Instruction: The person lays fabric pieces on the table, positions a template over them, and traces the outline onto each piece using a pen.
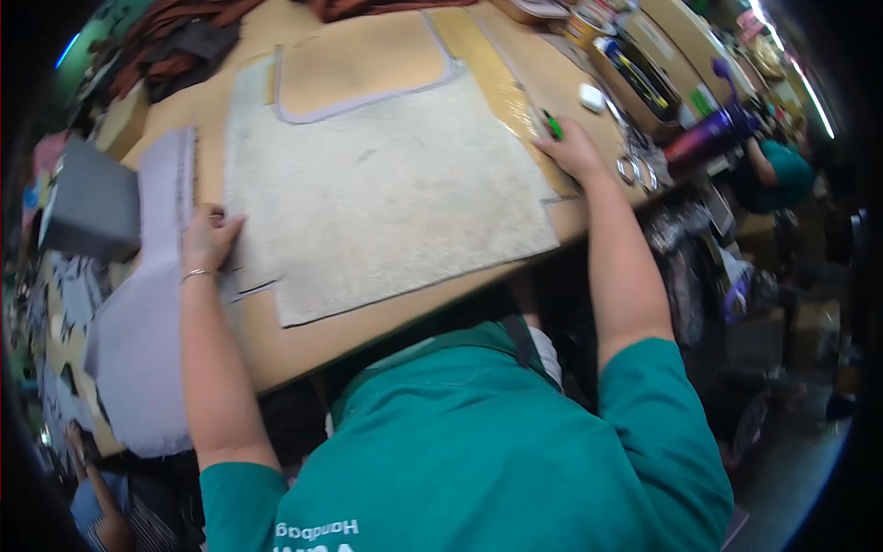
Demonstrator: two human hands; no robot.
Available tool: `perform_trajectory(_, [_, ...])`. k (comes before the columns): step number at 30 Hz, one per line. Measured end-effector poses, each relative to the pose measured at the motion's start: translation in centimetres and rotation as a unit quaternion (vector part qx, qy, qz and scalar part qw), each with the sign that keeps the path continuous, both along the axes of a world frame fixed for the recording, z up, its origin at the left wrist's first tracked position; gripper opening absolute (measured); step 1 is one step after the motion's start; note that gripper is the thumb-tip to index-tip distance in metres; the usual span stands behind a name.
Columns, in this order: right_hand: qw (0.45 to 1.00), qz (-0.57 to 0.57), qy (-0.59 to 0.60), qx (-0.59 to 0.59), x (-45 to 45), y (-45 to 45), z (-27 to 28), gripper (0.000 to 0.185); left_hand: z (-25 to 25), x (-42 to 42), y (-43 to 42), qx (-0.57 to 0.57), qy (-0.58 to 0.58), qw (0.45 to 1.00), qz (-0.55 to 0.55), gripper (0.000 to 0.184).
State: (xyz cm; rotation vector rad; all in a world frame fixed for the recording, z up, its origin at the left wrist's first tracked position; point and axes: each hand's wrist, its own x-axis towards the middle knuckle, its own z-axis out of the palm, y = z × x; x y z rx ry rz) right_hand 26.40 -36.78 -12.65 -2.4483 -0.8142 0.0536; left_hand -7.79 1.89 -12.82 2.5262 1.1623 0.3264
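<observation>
A large whitish board (395, 193) with a dark lower edge lies flat on the tan tabletop (313, 354). A cutout at its top shows tan inside a pale lilac border. My left hand (210, 241), fingers curled together, is beside the board's left edge, next to a lilac cloth piece (152, 304); what it holds, if anything, is hidden. My right hand (572, 150) is closed around a green and black pen (552, 125) over the yellowish strip (497, 92) at the board's right side.
A grey box (92, 202) stands at the left. Dark and rust cloth (184, 46) lies at the back left. Scissors (636, 171), a purple bottle (704, 140) and a box of pens (635, 83) are at the right. Other people are at both sides.
</observation>
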Motion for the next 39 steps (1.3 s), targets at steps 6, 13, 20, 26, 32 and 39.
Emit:
perform_trajectory(6, [1.000,0.001,-0.023,0.008,-0.1,-0.2,-0.4,0.048,0.9,0.1,-1.2,-0.005,-0.031,0.999,0.006,0.043])
perform_trajectory(13, [0.999,0.011,-0.008,0.045,0.3,-0.5,-1.0,0.042,1.7,0.2,-1.5,-0.059,-0.020,0.998,0.019,0.042])
perform_trajectory(20, [0.997,0.011,0.010,0.070,0.6,-0.6,-1.6,0.040,1.7,0.3,-1.5,-0.067,-0.023,0.997,0.024,0.042])
perform_trajectory(26, [0.998,0.014,0.001,0.055,0.6,-0.9,-1.4,0.043,1.8,0.4,-1.8,-0.060,-0.019,0.998,0.019,0.042])
perform_trajectory(32, [0.999,0.001,0.006,0.045,0.2,-0.5,-1.1,0.047,1.6,0.3,-1.4,-0.049,-0.019,0.999,0.012,0.041])
perform_trajectory(39, [1.000,0.012,0.004,0.025,0.6,-0.4,-0.6,0.045,0.6,0.3,-0.2,-0.034,-0.029,0.999,-0.014,0.042])
